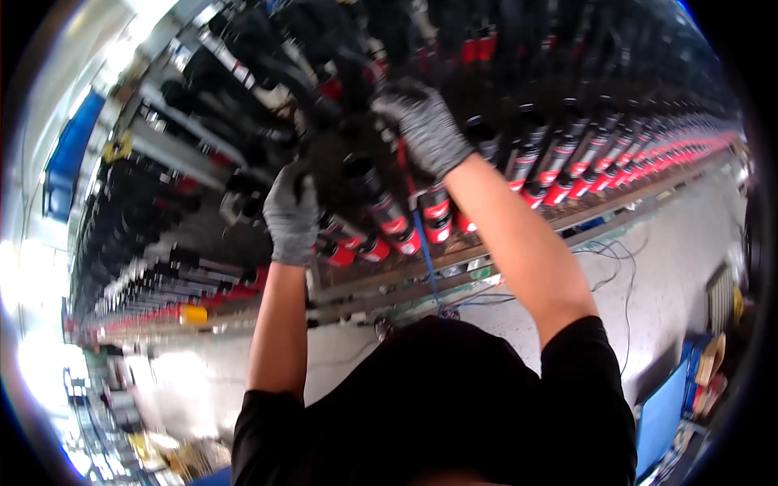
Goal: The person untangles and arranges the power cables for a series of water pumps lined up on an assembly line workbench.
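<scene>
A worker in grey knit gloves reaches up into a long textile machine whose row of black bobbins with red bases (567,174) curves away toward the upper right of the frame. The left hand (290,212), at centre left, is curled around a dark bobbin (324,166) in the cluster at the middle of the frame. The right hand (423,125), higher and just right of centre, lies palm-down with bent fingers over the dark spindle tops (356,97); whether it actually grips one cannot be told from this angle. A blue cord (421,243) hangs down between the forearms, crossing the metal rail (454,263) under the bobbins. Loose cables (608,259) trail over the grey floor (648,275) at right.

Judging by the pose, the work in hand is seating or freeing a bobbin in the row. It would go best with the left hand steadying the bobbin squarely on its axis while the right guides from above, keeping the gloves and the cord out of neighbouring spindles.
</scene>
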{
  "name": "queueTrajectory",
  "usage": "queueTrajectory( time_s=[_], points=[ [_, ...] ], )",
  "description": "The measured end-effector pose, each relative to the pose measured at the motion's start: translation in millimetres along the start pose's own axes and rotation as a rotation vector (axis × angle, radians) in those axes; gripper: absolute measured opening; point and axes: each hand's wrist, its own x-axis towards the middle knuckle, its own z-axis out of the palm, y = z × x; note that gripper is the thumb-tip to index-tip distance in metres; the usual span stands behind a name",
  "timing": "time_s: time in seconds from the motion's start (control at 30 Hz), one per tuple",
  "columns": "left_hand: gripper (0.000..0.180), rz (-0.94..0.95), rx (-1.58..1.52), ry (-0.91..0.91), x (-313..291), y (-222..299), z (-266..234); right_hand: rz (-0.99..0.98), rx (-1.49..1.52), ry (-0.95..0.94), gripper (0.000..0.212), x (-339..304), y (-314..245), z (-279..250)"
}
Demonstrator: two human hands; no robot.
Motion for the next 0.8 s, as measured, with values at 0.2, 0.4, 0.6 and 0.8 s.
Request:
queueTrajectory(
  time_s=[0.2, 0.4, 0.6, 0.8],
  points=[
    [0.017, -0.148, -0.1, -0.164, -37.3, 43.4, -36.2, 0.14, 0.096, 0.056, 0.017, 7.4, 5.0, 8.4],
    [0.008, 0.019, -0.039, -0.161, -80.0, 70.9, -43.8, 0.125, 0.054, 0.064, 0.021, 10.1, 8.2, 4.0],
    [0.013, 0.095, 0.042, -0.145, -108.0, 79.9, -45.1, 0.107, 0.057, 0.065, 0.025, 7.5, 6.4, 6.9],
    [0.006, 0.096, -0.004, -0.085, -110.8, 72.0, -45.5, 0.145, 0.121, 0.059, 0.023, 7.2, 3.8, 4.8]
  ],
)
